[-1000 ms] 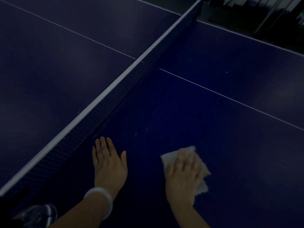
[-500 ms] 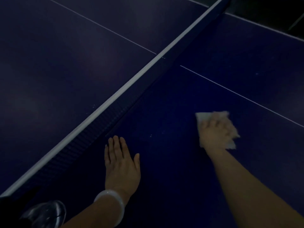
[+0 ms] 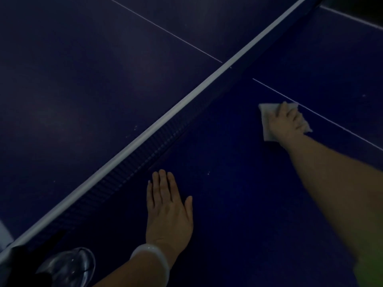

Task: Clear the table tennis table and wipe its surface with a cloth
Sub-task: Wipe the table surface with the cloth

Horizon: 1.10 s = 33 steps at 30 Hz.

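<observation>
The right hand [image 3: 287, 121] is pressing the soft, light cloth [image 3: 267, 119] at two o'clock, fingers curled on top; left hand [image 3: 169, 212] is lying flat, fingers together, on the tabletop [image 3: 238, 204].

two bare forearms, no sleeves reaching the wrists. left hand [image 3: 169, 214] with short, plain nails and a smooth, pale, rounded bangle [image 3: 152, 255] snug round the wrist. right hand [image 3: 287, 123] unadorned, no ring or band showing. sliver of yellow-green fabric [image 3: 373, 274] at the lower right edge, blurred.
</observation>
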Tool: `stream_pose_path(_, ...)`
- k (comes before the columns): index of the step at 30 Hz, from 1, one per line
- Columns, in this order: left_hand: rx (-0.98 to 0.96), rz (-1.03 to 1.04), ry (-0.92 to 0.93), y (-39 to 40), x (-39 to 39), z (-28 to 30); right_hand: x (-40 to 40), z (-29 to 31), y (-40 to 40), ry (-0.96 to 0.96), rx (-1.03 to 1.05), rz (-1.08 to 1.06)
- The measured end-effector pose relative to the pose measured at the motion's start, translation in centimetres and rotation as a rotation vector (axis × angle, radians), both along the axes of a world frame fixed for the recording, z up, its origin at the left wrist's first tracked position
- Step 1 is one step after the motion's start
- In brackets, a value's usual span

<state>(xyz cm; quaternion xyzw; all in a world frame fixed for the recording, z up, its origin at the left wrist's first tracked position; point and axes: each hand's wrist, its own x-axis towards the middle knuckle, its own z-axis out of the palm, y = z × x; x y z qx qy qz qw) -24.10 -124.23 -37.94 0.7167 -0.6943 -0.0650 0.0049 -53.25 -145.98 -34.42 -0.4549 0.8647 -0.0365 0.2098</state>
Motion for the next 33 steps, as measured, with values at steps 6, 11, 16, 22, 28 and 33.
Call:
stream_pose_path(6,-0.015,-0.003,0.018,0.0,-0.1,-0.2,7.6,0.0,-6.2,0.073,0.066,0.346)
stream_pose_path(11,-0.004,0.011,0.03,0.0,0.0,-0.1,15.5,-1.5,-0.2,0.174,0.151,0.461)
stream_pose_path(16,0.011,0.012,0.049,0.0,0.0,-0.1,19.0,-3.0,10.0,0.055,-0.024,0.748)
stream_pose_path(22,-0.004,0.011,0.115,0.0,0.2,-0.4,7.3,-2.3,15.6,0.208,-0.035,0.35)
stream_pose_path(28,0.003,0.008,0.128,0.1,0.4,-0.6,13.9,-3.8,21.8,0.247,-0.158,0.374)
stream_pose_path(33,0.008,-0.008,0.282,0.1,0.9,0.1,15.6,-3.9,24.2,0.291,-0.205,0.588)
